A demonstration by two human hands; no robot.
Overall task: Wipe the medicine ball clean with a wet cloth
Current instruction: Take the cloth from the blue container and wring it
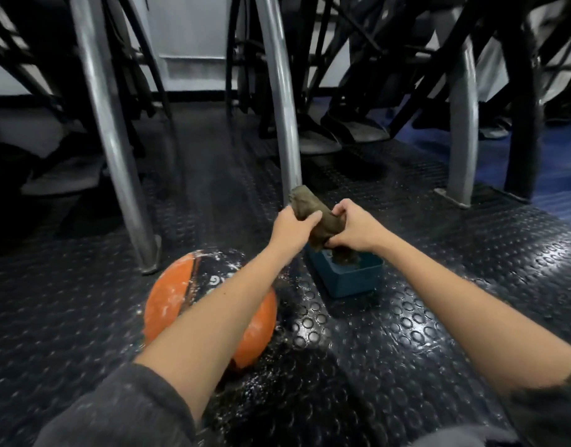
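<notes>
Our grey sleeves [123,411] sit pushed up at the bottom edge, and both bare forearms reach out over the studded black floor [406,333]. We judge that we are wringing the cloth [311,204]. It is rolled into a thick brown twist, with the left hand [292,225] curled round its upper part and the right hand [355,232] gripping lower down, fingers and thumb closed tight on it. Its lower end reaches down into the small blue tub [355,279] beneath. To do this well we should turn the two fists in opposite directions and keep the twist over the tub so the run-off falls inside, not on the floor. We should stop once the cloth is damp and no longer dripping, since a sodden cloth would likely only smear the dirt. The ball [174,295] lies on the floor just left of the tub, partly under our left forearm. It is orange and black, streaked with white powdery marks, and white specks are scattered on the floor around it. Pale characters show on the ball's black panel, one perhaps a 9, but our arm cuts them off and we cannot read them. We see no brand on tub or cloth. Metal legs [108,130] stand beyond.
</notes>
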